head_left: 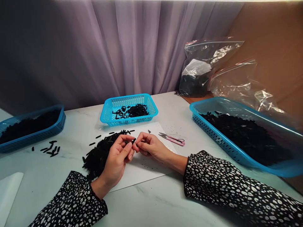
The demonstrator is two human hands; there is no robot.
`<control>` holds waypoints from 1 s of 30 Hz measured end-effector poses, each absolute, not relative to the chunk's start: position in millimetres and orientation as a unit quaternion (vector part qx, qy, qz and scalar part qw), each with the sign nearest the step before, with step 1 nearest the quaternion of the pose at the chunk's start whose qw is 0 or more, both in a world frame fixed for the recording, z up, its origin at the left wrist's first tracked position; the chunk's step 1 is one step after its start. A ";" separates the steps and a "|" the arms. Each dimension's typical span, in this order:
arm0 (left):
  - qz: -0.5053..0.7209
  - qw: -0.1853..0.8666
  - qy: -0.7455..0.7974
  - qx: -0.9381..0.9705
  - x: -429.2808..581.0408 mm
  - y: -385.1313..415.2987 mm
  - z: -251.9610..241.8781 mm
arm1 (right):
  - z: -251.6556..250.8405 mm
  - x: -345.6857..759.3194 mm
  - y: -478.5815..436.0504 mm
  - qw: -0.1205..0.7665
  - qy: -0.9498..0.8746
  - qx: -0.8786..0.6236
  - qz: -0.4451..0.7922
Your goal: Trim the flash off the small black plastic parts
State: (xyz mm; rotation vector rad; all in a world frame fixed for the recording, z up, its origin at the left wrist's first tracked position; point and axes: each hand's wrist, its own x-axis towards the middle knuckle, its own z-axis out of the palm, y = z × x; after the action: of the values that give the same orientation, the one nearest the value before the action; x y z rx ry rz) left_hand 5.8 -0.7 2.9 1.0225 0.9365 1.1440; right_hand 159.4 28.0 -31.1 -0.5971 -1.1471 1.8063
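Note:
My left hand (119, 157) is closed in a pinch on a small black strip-like piece (133, 140), held above a white sheet (139, 173). Facing it, my right hand (152, 147) has thumb and forefinger pressed together close to the piece's end; what lies between them is hidden. Under and behind my left hand spreads a pile of similar black pieces (98, 157). Just beyond my right hand lies a pair of pink-handled thread snips (172, 139), blades pointing left.
A small blue basket (129, 121) with some black pieces stands behind the pile. Fuller blue baskets flank it, left (62, 121) and right (213, 138). Several loose pieces (51, 147) lie near the left basket. Clear zip bags (194, 80) stand at the back right before a curtain (137, 47).

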 end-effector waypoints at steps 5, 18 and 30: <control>0.499 0.621 0.404 0.448 4.4 0.0 2.3 | -33.5 160.1 29.3 0.454 -0.481 -0.231 0.714; 0.494 0.623 0.405 0.452 5.0 -1.0 2.9 | -34.8 160.6 29.0 0.447 -0.475 -0.237 0.720; 0.494 0.621 0.409 0.451 5.1 -1.9 3.9 | -30.8 160.3 27.8 0.446 -0.474 -0.257 0.714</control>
State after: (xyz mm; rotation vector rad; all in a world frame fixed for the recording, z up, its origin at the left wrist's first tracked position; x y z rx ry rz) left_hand 5.1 -1.9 3.9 1.0370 0.9398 1.1360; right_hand 160.3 27.8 -30.8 -0.6356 -1.1753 1.7691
